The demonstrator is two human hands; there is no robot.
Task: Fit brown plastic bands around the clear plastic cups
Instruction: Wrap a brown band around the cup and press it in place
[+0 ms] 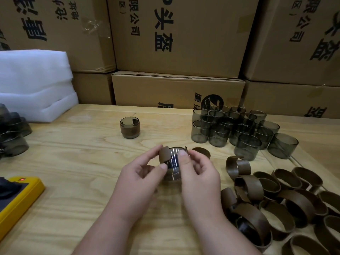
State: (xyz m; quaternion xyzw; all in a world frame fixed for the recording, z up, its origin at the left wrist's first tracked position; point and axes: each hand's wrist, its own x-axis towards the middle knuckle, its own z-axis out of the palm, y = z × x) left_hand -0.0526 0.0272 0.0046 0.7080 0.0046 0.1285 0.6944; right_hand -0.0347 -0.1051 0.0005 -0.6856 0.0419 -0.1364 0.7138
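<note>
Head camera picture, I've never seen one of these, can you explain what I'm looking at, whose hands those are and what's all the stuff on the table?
It is one picture, from a camera on a person's head, looking down at their own bare hands. There is no machine. The left hand and right hand together hold a clear cup, wrapping a brown band around it. On the wooden table stand one finished cup already wearing its band, a cluster of bare cups at the right, and a heap of loose bands nearer the camera. White foam sheets lie at the left, cardboard boxes behind.
</note>
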